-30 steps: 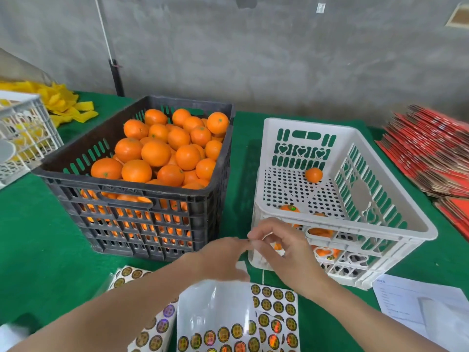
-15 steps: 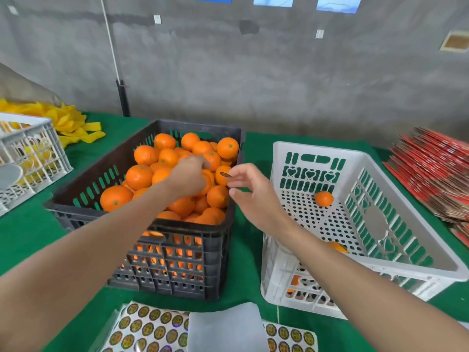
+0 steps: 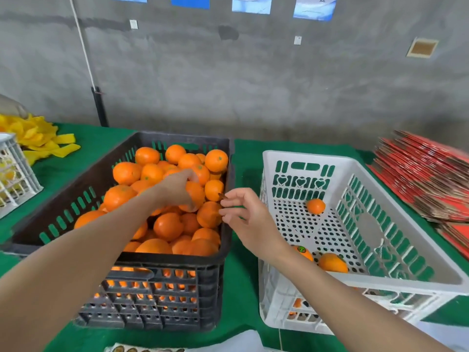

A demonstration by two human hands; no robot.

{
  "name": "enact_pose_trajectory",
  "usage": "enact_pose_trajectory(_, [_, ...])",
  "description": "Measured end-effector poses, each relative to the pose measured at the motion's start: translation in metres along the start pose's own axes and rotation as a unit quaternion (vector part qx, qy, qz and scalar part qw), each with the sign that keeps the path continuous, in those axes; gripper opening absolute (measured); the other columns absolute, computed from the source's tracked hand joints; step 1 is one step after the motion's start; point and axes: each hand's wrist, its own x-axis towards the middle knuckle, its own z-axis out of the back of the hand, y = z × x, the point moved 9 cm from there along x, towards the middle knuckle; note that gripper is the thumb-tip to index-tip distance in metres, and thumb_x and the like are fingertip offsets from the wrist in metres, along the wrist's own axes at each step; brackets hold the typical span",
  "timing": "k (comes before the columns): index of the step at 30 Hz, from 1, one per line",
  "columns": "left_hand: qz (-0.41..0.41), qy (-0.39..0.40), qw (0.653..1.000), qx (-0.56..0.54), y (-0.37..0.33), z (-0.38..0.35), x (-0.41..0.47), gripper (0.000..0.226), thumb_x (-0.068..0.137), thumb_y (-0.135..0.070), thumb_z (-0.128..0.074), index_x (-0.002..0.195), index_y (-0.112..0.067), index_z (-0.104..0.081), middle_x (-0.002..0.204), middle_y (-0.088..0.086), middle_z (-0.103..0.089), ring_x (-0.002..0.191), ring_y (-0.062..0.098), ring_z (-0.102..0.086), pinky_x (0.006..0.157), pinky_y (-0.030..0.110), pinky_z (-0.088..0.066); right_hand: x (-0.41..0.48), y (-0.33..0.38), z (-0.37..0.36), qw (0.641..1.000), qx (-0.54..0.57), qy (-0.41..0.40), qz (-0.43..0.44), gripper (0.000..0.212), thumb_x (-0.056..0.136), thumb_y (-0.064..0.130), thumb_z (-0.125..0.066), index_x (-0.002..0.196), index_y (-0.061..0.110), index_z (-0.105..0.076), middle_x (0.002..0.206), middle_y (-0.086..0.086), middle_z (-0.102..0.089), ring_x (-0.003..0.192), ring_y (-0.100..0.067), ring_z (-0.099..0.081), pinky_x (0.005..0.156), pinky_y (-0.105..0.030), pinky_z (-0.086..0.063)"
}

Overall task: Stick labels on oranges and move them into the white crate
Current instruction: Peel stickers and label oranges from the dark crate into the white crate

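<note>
A second ago both hands are low, close to the body over the sticker sheets (image 3: 142, 349), working a label free. Now they are up over the black crate (image 3: 177, 260), so the peel is done and the sticking step begins. The left hand (image 3: 177, 190) reaches into the heap and curls its fingers round one orange (image 3: 196, 196), which sits under its palm near the crate's right wall. Whether the fruit is already lifted clear of its neighbours cannot be told. The right hand (image 3: 247, 219) hangs just to the right of the left, at the crate's right rim, with the label (image 3: 222, 196) pinched between thumb and forefinger and the other fingers loosely spread. The label is near the held orange but not yet touching it. Half a second ago the left hand only lies on the pile. The closed grip is the new thing, and it likely means this fruit is the one chosen. What is left for this round, by my reading, is to turn the orange's bare skin toward the right hand, press the label on, then carry the fruit rightward, past the right hand, into the white crate (image 3: 312, 156). That crate stands beside the right forearm on the green surface (image 3: 243, 288) and holds only a few oranges, one of them (image 3: 303, 251) showing a sticker, while the black crate is nearly full, so the task seems to be at an early stage.
</note>
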Motion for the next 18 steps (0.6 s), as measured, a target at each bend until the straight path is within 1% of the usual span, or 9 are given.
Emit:
enact_pose_trajectory(2, [-0.038,-0.015,0.978,-0.203,-0.009,0.011,-0.019,0.070,0.066,0.002,-0.081,0.116,-0.034,-0.047,0.116,-0.002,-0.049,0.097,0.019,-0.056,0.068,0.034,-0.056,0.000,0.000,0.006,0.997,0.071,-0.027,-0.022,0.022,0.091,0.002,-0.054,0.094,0.024,-0.052,0.101,-0.003,-0.059,0.101,-0.022,-0.062,0.087,-0.037,-0.054])
enact_pose_trajectory(4, [-0.097,0.000,0.924,-0.369,-0.028,0.017,-0.046,0.076,0.068,0.015,-0.074,0.119,-0.035,-0.048,0.122,-0.005,-0.049,0.103,0.017,-0.058,0.067,0.031,-0.058,-0.003,0.006,0.018,0.991,0.117,-0.061,-0.026,0.014,0.091,0.004,-0.056,0.088,0.017,-0.057,0.092,0.000,-0.061,0.096,-0.022,-0.063,0.078,-0.034,-0.058])
enact_pose_trajectory(5, [-0.121,0.008,0.901,-0.416,-0.038,0.018,-0.059,0.077,0.069,0.020,-0.070,0.120,-0.033,-0.049,0.126,-0.004,-0.050,0.108,0.019,-0.058,0.069,0.033,-0.059,-0.006,0.011,0.024,0.989,0.127,-0.074,-0.021,0.013,0.091,0.004,-0.056,0.085,0.015,-0.059,0.089,0.004,-0.063,0.094,-0.020,-0.064,0.074,-0.030,-0.058])
enact_pose_trajectory(8, [-0.157,0.030,0.859,-0.486,-0.067,0.013,-0.094,0.081,0.061,0.025,-0.070,0.116,-0.031,-0.051,0.131,0.003,-0.049,0.110,0.026,-0.057,0.079,0.042,-0.053,-0.021,0.029,0.038,0.988,0.131,-0.081,0.001,0.018,0.090,0.005,-0.058,0.077,0.017,-0.063,0.091,0.010,-0.069,0.091,-0.012,-0.065,0.073,-0.024,-0.056])
enact_pose_trajectory(11, [-0.176,0.057,0.809,-0.558,-0.095,0.006,-0.121,0.079,0.053,0.019,-0.063,0.114,-0.029,-0.049,0.127,0.008,-0.051,0.103,0.026,-0.059,0.079,0.039,-0.051,-0.037,0.050,0.048,0.993,0.101,-0.062,0.028,0.017,0.088,0.004,-0.059,0.076,0.015,-0.062,0.104,0.007,-0.068,0.097,-0.009,-0.063,0.084,-0.030,-0.054])
enact_pose_trajectory(14, [-0.191,0.059,0.799,-0.567,-0.116,-0.003,-0.139,0.079,0.052,0.019,-0.062,0.113,-0.028,-0.046,0.125,0.011,-0.049,0.101,0.027,-0.060,0.083,0.042,-0.051,-0.052,0.065,0.058,0.995,0.077,-0.049,0.049,0.016,0.087,0.003,-0.059,0.076,0.013,-0.061,0.111,0.002,-0.065,0.103,-0.012,-0.060,0.092,-0.034,-0.051])
enact_pose_trajectory(16, [-0.182,0.077,0.783,-0.590,-0.124,-0.015,-0.146,0.082,0.051,0.018,-0.070,0.116,-0.026,-0.046,0.127,0.014,-0.051,0.100,0.030,-0.064,0.082,0.047,-0.056,-0.061,0.069,0.065,0.995,0.074,-0.048,0.052,0.016,0.088,0.003,-0.059,0.075,0.014,-0.062,0.111,0.001,-0.064,0.103,-0.016,-0.061,0.091,-0.034,-0.051])
enact_pose_trajectory(17, [-0.169,0.098,0.767,-0.611,-0.126,-0.023,-0.148,0.087,0.050,0.012,-0.081,0.120,-0.024,-0.046,0.127,0.016,-0.054,0.097,0.032,-0.067,0.077,0.046,-0.058,-0.065,0.069,0.069,0.994,0.083,-0.050,0.046,0.017,0.088,0.004,-0.058,0.075,0.014,-0.062,0.111,0.000,-0.065,0.102,-0.018,-0.062,0.089,-0.033,-0.052])
enact_pose_trajectory(18, [-0.153,0.120,0.753,-0.629,-0.128,-0.031,-0.151,0.092,0.046,-0.001,-0.091,0.125,-0.022,-0.047,0.122,0.018,-0.060,0.093,0.035,-0.069,0.070,0.041,-0.060,-0.068,0.068,0.073,0.993,0.101,-0.051,0.035,0.017,0.089,0.005,-0.057,0.076,0.014,-0.062,0.111,-0.002,-0.066,0.101,-0.020,-0.063,0.087,-0.032,-0.054])
